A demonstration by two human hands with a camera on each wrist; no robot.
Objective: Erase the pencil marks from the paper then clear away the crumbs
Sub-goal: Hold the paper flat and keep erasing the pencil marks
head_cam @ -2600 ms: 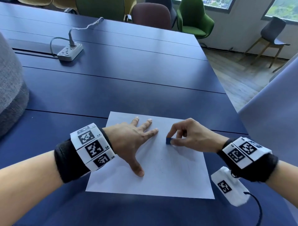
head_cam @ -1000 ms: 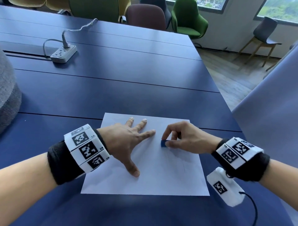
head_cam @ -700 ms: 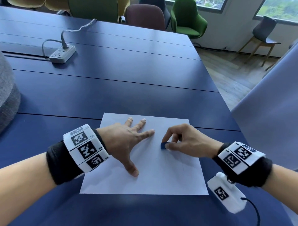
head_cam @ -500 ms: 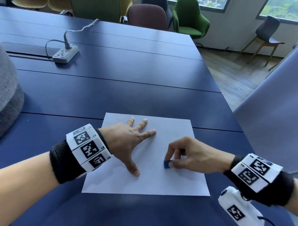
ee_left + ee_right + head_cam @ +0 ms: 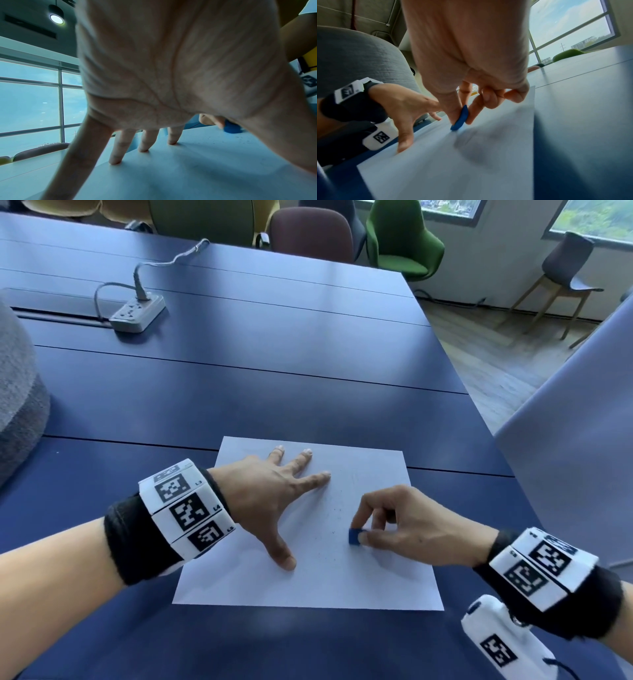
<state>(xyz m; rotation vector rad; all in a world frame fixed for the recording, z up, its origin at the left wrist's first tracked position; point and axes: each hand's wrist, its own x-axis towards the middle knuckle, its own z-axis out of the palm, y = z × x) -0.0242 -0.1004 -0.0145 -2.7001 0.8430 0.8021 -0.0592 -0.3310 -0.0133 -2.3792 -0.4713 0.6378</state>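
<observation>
A white sheet of paper (image 5: pixel 308 583) lies on the dark blue table (image 5: pixel 239 392). My left hand (image 5: pixel 274 498) presses flat on the sheet's left half with its fingers spread; the left wrist view shows the fingertips (image 5: pixel 116 161) on the paper (image 5: pixel 188 169). My right hand (image 5: pixel 394 525) pinches a small blue eraser (image 5: pixel 354 536) between thumb and fingers and holds it down on the paper's right half. The same eraser (image 5: pixel 460 119) touches the paper (image 5: pixel 471 169) in the right wrist view. Tiny dark crumbs (image 5: pixel 337 513) speckle the sheet between the two hands.
A grey power strip (image 5: pixel 137 314) with its cable lies at the far left of the table. A grey padded object (image 5: pixel 17 405) stands at the left edge. Chairs (image 5: pixel 400 241) line the far side. The table's right edge (image 5: pixel 479 419) drops to a wooden floor.
My right hand has slid the eraser down the paper toward me, from the sheet's upper middle to its lower right half. The left hand has stayed pressed in place.
</observation>
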